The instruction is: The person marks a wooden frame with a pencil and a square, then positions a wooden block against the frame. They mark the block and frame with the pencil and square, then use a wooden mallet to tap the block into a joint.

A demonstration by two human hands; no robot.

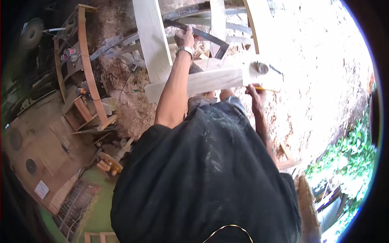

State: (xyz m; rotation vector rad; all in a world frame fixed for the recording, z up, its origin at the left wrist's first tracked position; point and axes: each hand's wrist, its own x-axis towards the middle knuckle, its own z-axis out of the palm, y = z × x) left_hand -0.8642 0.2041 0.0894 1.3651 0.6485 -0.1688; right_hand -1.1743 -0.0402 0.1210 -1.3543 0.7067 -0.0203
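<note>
My left hand (185,38), a watch on its wrist, is closed around one arm of a dark metal carpenter's square (211,37). The square is raised over the boards, its corner pointing right. In front of my body a short pale board (214,81) lies crosswise, near the end of a longer pale board (153,36) that runs away from me. My right hand (256,96) is just past the short board's right end, its fingers closed on a yellow pencil (265,89). A small roundish object (260,68), too washed out to name, rests on pale wood beyond that hand.
Further pale boards (218,20) stretch away at the far side. To the left stand a curved wooden frame (87,60), red-and-white cans (69,54), an orange power tool (83,92) and a wooden worktop (44,137). Wood shavings cover the ground (125,95). Green plants (344,150) grow at right.
</note>
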